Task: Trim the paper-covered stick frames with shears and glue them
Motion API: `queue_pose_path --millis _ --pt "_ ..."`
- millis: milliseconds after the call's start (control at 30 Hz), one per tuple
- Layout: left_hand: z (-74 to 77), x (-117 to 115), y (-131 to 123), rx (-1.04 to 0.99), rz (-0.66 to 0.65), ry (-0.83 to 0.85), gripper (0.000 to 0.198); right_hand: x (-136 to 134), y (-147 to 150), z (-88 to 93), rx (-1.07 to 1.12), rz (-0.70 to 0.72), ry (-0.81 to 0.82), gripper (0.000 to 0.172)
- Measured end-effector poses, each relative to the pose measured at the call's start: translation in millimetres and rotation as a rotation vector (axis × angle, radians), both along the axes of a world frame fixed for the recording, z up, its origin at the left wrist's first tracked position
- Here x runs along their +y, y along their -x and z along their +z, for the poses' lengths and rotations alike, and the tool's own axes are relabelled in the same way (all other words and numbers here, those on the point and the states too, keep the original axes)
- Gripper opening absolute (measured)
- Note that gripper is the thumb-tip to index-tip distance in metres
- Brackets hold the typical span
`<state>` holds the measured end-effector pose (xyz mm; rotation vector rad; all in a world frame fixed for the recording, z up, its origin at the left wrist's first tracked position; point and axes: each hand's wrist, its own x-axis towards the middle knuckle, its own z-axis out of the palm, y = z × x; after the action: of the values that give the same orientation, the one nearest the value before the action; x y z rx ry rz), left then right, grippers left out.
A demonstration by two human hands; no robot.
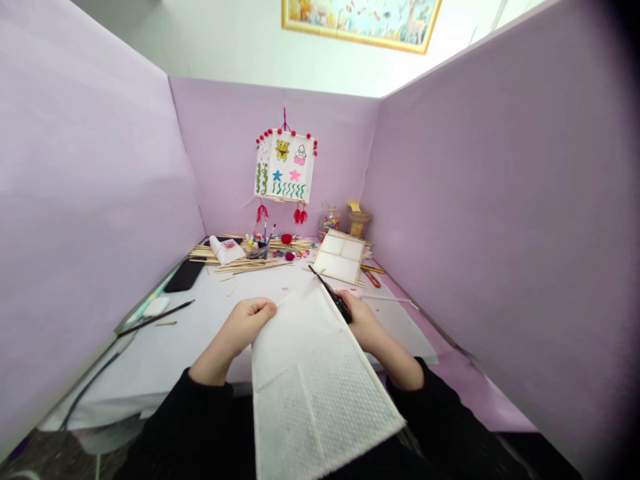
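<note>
A white panel (pixel 310 373), which looks like thin textured sheet over a stick frame, tilts toward me above the front of the table. My left hand (pixel 246 327) is closed, with thumb and fingers pinching the panel's upper left edge. Black-handled scissors (pixel 337 301) are gripped in my right hand (pixel 363 321) along the panel's upper right edge. Their dark blades point up and to the left, past the far edge of the sheet. Part of my right hand's fingers is hidden behind the panel and the handles.
A decorated lantern (pixel 291 167) hangs at the back. Below it lie wooden sticks (pixel 250 267), a brush cup (pixel 259 250) and a rolled white sheet (pixel 227 251). Another framed panel (pixel 340 256) leans right, near an orange-handled tool (pixel 373 278). A black phone (pixel 185 275) and a brush (pixel 156 318) lie left. Lilac walls (pixel 480 180) enclose the table.
</note>
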<state>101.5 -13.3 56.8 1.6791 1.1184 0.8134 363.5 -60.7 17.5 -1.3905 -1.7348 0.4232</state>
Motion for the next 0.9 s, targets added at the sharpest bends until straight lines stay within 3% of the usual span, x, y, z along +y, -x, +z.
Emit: queue_pose_path --millis 100,233,433,567,667,767,900 --pt "-1.0 -0.1 -1.5 -0.014 0.013 -0.024 0.040 2.3 -2.9 -0.1 -0.057 0.036 -0.017 0.028" --pt "-0.3 -0.2 -1.4 -0.039 0.034 -0.015 0.040 11.3 -6.3 -3.5 -0.021 -0.115 -0.076 0.015" --pt "1.6 5.5 5.1 -0.124 0.045 0.062 0.041 13.9 -11.5 1.6 0.163 -0.191 -0.090 0.033" --pt "-4.4 13.3 5.4 -0.246 0.019 0.257 0.038 -2.4 -10.0 9.5 0.431 -0.073 -0.025 0.037" --pt "-11.5 16.7 1.0 -0.249 -0.075 0.428 0.032 -13.1 -4.1 22.8 0.519 0.079 -0.079 0.038" --pt "-19.4 15.7 -5.7 -0.219 -0.236 0.567 0.026 -14.5 3.3 43.7 0.486 0.209 -0.170 0.043" --pt "-33.0 10.3 -14.1 -0.185 -0.387 0.686 0.025 -8.1 10.6 70.2 0.288 0.259 -0.206 0.037"
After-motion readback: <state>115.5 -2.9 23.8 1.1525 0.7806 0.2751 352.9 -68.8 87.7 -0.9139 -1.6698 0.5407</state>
